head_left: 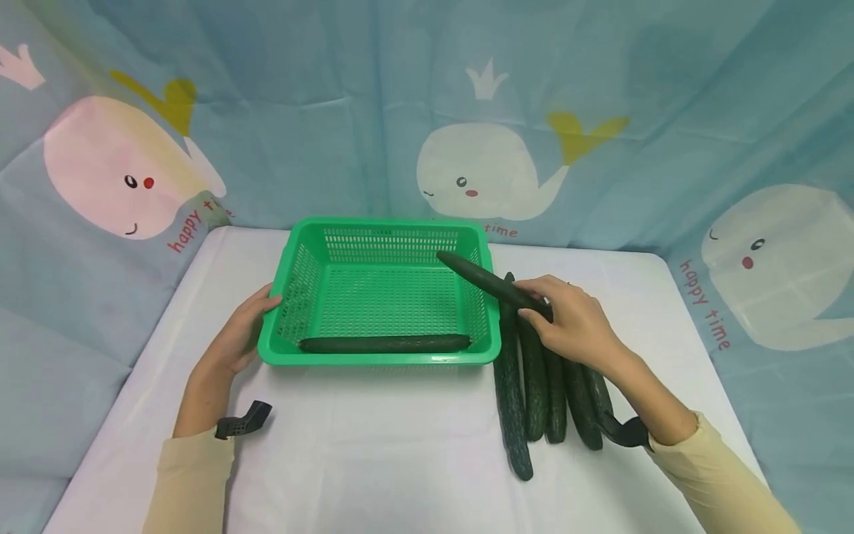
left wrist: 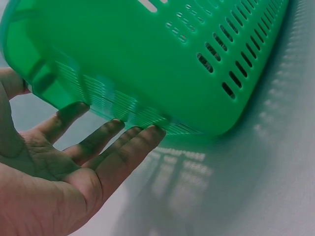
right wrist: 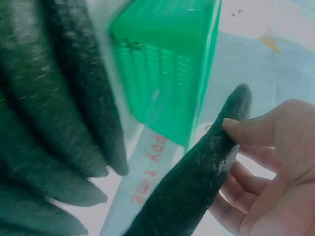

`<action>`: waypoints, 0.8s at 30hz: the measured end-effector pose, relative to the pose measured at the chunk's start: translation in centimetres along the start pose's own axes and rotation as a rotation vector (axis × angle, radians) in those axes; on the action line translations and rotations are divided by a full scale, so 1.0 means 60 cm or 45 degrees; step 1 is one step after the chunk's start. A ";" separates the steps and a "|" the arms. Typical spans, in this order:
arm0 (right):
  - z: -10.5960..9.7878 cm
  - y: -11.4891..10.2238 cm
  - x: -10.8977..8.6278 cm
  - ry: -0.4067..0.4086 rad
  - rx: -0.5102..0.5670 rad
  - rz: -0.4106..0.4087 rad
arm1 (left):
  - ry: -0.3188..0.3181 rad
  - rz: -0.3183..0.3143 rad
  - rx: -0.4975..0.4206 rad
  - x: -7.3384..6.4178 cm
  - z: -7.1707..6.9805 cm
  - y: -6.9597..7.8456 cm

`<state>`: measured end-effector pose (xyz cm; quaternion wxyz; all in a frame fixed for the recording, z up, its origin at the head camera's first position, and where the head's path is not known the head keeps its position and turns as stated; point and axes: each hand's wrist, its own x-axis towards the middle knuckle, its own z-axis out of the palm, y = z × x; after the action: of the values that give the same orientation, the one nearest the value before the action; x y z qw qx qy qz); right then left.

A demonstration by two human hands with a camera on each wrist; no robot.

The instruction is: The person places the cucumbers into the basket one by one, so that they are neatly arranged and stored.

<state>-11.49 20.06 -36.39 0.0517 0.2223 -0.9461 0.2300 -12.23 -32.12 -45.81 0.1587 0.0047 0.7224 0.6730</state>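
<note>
A dark green cucumber (head_left: pixel 477 276) is pinched near one end between the thumb and fingers of my right hand (head_left: pixel 570 315). Its far end reaches over the right rim of the green plastic basket (head_left: pixel 376 359); the right wrist view shows the held cucumber (right wrist: pixel 189 179) close up. Another cucumber (head_left: pixel 387 343) lies along the near side inside the basket. At the basket's left side, my left hand (head_left: pixel 243 330) holds the rim, thumb over it. In the left wrist view, the fingers (left wrist: pixel 130 147) touch the outer wall.
Several cucumbers (head_left: pixel 512 400) lie side by side on the white table (head_left: pixel 394 445), right of the basket and partly under my right hand and wrist. A blue curtain (head_left: pixel 320 148) with printed whales hangs behind the table and along its sides.
</note>
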 end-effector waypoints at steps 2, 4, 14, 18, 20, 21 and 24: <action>0.003 -0.007 0.010 -0.011 0.007 -0.018 | -0.002 -0.005 -0.014 -0.001 0.000 -0.003; 0.005 -0.015 0.020 -0.020 0.018 -0.031 | 0.004 -0.024 -0.027 -0.003 0.001 -0.005; 0.011 -0.058 0.063 -0.133 0.041 -0.099 | 0.017 -0.079 -0.038 -0.004 0.005 -0.006; 0.014 -0.075 0.084 -0.161 0.044 -0.115 | 0.011 -0.068 -0.037 0.003 0.001 0.000; 0.017 -0.084 0.095 -0.170 0.050 -0.135 | 0.021 -0.064 -0.031 0.006 -0.002 0.002; 0.018 -0.089 0.099 -0.176 0.053 -0.147 | 0.029 -0.065 -0.028 0.006 -0.002 0.002; 0.024 -0.103 0.111 -0.195 0.048 -0.187 | 0.029 -0.065 -0.020 0.005 -0.004 0.002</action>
<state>-14.73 11.85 -33.77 -0.0082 0.3091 -0.9238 0.2257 -12.60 -32.28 -45.77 0.1677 -0.0226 0.7186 0.6745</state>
